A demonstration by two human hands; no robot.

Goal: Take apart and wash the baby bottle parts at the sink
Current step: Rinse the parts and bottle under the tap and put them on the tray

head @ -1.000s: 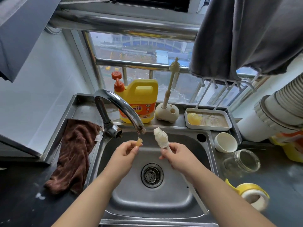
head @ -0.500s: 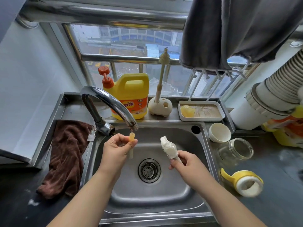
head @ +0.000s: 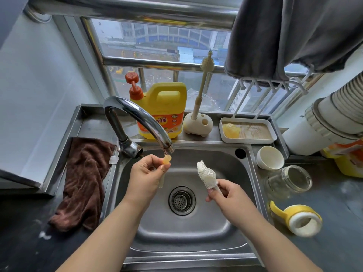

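My left hand (head: 146,174) pinches a small amber straw piece (head: 167,159) with a clear tube hanging below it, right under the faucet spout (head: 166,145). My right hand (head: 228,195) grips the handle of a white silicone bottle brush (head: 206,174), bristle head pointing up and left, over the steel sink (head: 231,228). The brush and the straw piece are apart. The glass bottle body (head: 288,179) lies on its side on the right counter, beside a white cap (head: 270,158) and the yellow handled collar (head: 296,219).
A brown cloth (head: 84,179) hangs over the left rim. Behind the sink stand a yellow detergent jug (head: 163,112), a brush holder with a thin brush (head: 198,122), and a white tray (head: 271,132) holding a yellow part. Grey fabric hangs above right; a white duct runs at right.
The brush has moved down and right, away from the straw piece. My left hand has kept the piece under the spout. The camera has tilted slightly.
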